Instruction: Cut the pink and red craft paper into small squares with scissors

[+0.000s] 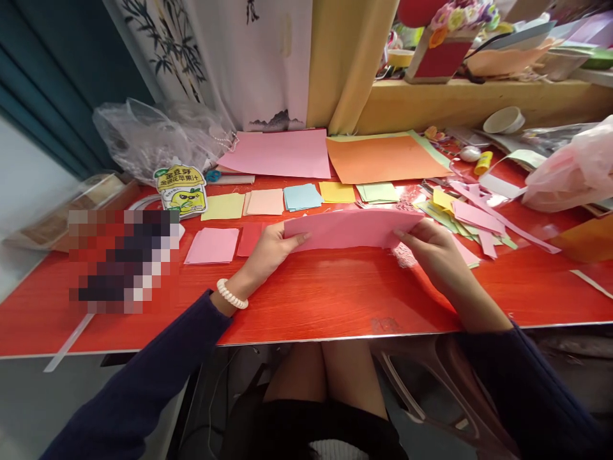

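A long strip of pink paper is stretched between my two hands, slightly above the red table. My left hand pinches its left end, thumb on the near face. The right end is gripped the same way by my right hand. Just left of my left hand lie a stack of pink paper squares and red paper, the latter partly covered by the hand. Beyond the strip runs a row of small stacks: green squares, peach squares, blue squares and yellow squares.
Large pink sheets and orange sheets lie at the back. Colored paper scraps are heaped on the right, near a pink plastic bag. A lemon-print pouch and clear plastic bag stand left.
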The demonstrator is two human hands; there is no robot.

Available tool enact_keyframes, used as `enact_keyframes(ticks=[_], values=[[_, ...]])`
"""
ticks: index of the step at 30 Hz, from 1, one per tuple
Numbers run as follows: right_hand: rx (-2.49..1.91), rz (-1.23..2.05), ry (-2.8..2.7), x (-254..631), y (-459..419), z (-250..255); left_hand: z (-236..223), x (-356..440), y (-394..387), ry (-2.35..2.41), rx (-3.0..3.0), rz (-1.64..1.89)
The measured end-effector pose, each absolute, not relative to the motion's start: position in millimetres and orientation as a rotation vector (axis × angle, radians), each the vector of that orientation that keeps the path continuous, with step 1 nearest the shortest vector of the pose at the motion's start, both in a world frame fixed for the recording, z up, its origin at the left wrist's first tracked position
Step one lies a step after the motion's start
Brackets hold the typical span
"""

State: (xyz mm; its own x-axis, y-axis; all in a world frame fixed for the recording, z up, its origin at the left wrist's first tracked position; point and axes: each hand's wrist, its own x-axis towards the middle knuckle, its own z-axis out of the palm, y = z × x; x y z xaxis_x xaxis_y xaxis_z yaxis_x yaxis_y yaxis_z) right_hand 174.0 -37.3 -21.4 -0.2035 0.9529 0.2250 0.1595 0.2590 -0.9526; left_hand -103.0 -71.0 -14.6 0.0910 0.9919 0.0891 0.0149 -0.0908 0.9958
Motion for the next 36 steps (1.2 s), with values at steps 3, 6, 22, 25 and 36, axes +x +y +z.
enact_keyframes(ticks=[3,6,22,25,36], values=[[-1.080,1.053,-1.568,174,-37,-22,-14,-103,-71,1.154,1.342,1.189],[-1.087,1.069,-1.549,174,-38,-22,-13,-103,-72,1.200,1.345,1.207],[-1.123,0.999,-1.613,173,-41,-19,-14,-105,-72,1.312,1.434,1.231],[-1.162,0.996,-1.647,175,-41,-21,-15,-106,-72,1.323,1.444,1.204],[-1.411,0.743,-1.738,206,-74,-30,2,-99,-85,1.236,1.341,1.096]])
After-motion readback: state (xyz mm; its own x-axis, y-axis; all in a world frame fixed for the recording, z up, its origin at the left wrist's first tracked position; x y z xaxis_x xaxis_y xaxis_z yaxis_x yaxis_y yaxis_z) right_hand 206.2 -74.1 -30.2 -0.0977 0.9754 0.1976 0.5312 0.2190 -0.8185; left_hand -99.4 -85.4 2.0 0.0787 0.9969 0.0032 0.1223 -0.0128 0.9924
